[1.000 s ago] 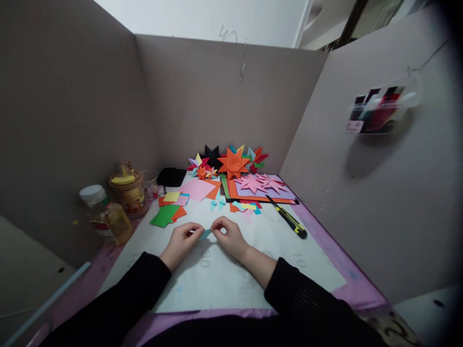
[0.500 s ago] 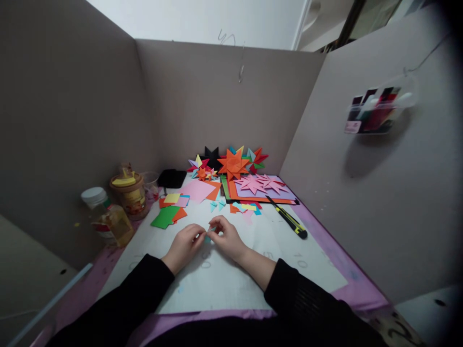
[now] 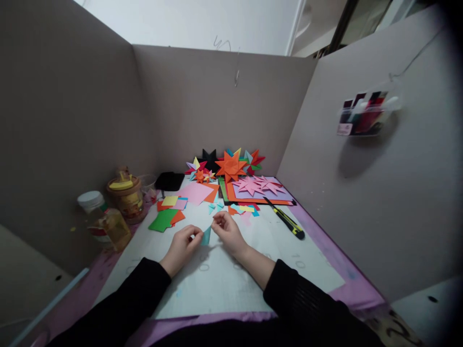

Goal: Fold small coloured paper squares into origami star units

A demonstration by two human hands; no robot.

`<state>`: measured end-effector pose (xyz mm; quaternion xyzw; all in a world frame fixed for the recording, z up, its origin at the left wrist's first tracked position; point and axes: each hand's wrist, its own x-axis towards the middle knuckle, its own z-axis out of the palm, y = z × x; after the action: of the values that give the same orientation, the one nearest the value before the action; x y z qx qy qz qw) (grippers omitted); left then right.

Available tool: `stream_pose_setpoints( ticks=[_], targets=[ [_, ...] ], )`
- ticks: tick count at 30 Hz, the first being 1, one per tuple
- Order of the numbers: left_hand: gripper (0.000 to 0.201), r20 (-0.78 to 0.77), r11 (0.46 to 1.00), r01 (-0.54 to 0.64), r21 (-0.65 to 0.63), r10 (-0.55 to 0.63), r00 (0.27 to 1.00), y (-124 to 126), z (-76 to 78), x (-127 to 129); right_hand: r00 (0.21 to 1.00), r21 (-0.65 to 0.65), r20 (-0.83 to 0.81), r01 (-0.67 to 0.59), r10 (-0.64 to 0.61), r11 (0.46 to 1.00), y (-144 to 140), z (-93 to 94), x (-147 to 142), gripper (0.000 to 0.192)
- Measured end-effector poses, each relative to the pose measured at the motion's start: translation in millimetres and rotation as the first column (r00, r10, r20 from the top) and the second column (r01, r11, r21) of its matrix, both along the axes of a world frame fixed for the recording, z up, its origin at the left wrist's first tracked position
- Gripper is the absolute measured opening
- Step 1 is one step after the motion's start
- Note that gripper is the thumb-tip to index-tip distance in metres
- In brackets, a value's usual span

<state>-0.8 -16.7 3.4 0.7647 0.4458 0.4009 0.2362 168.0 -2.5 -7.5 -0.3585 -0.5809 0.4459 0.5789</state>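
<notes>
A small light-blue piece of folded paper [image 3: 206, 236] is held above the white board, stretched between my two hands. My left hand [image 3: 184, 245] pinches its left edge between thumb and fingers. At the paper's upper right tip, the fingertips of my right hand [image 3: 228, 234] are closed on it. Beyond my hands lie small folded light-blue pieces [image 3: 216, 207]. Farther left are loose paper squares, among them a green one [image 3: 161, 220] and a large pink one [image 3: 196, 193].
A yellow-black utility knife [image 3: 285, 219] lies to the right on the white board [image 3: 231, 289]. Folded pink stars [image 3: 249, 186] and an orange star [image 3: 230, 166] are at the back. A glue bottle [image 3: 117, 229] and a brown jar [image 3: 125, 197] stand left. Grey partitions [image 3: 224, 106] enclose the table.
My hands have drawn slightly apart, and more of the light-blue paper shows between them. The whole view has shifted a little.
</notes>
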Motion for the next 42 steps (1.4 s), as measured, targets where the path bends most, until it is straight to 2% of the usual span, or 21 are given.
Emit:
stream_pose_setpoints(
  ticks=[4, 8, 12, 20, 27, 31, 34, 36, 39, 42],
  targets=[
    [0.020, 0.045, 0.998, -0.052, -0.025, 0.053, 0.998, 0, -0.6, 0, 0.983, -0.007, 0.177, -0.040, 0.041, 0.999, -3, -2.2, -4, 0.010],
    [0.017, 0.005, 1.000, -0.002, -0.026, 0.002, 1.000, 0, -3.1, 1, 0.981, -0.006, 0.195, -0.015, 0.016, 1.000, -3, -2.7, -4, 0.011],
    [0.018, -0.017, 0.993, 0.060, -0.100, -0.062, 0.998, -1, -4.7, 2, 0.976, 0.007, 0.217, -0.022, 0.020, 1.000, -2, 0.1, -1, 0.009],
    [0.022, 0.075, 0.990, 0.048, -0.130, -0.038, 0.996, 0, 1.5, 1, 0.906, 0.086, 0.412, -0.148, 0.100, 0.985, -8, 6.7, -4, 0.015],
    [0.026, 0.243, 0.987, -0.086, -0.133, 0.117, 0.963, 9, -4.7, -6, 0.931, 0.120, 0.363, -0.088, 0.039, 0.989, 1, 7.3, 4, 0.015],
    [0.026, 0.302, 0.984, -0.134, -0.121, 0.165, 0.939, 12, -5.5, -9, 0.951, 0.063, 0.309, -0.029, 0.008, 0.998, 6, 2.4, 8, 0.014],
    [0.026, 0.380, 0.969, -0.183, -0.168, 0.235, 0.895, 15, -5.8, -12, 0.975, -0.002, 0.222, 0.018, -0.018, 1.000, 8, -4.4, 7, 0.012],
    [0.026, 0.412, 0.959, -0.169, -0.226, 0.251, 0.876, 16, -5.9, -12, 0.985, -0.066, 0.168, -0.025, 0.036, 0.997, 7, -7.7, 4, 0.011],
    [0.025, 0.395, 0.956, -0.071, -0.286, 0.185, 0.900, 14, -5.4, -9, 0.984, -0.137, 0.138, -0.097, 0.116, 0.986, 3, -8.0, -2, 0.025],
    [0.027, 0.337, 0.956, 0.013, -0.295, 0.091, 0.937, 10, -4.7, -6, 0.980, -0.160, 0.161, -0.086, 0.112, 0.983, 0, -5.4, -4, 0.016]
  ],
)
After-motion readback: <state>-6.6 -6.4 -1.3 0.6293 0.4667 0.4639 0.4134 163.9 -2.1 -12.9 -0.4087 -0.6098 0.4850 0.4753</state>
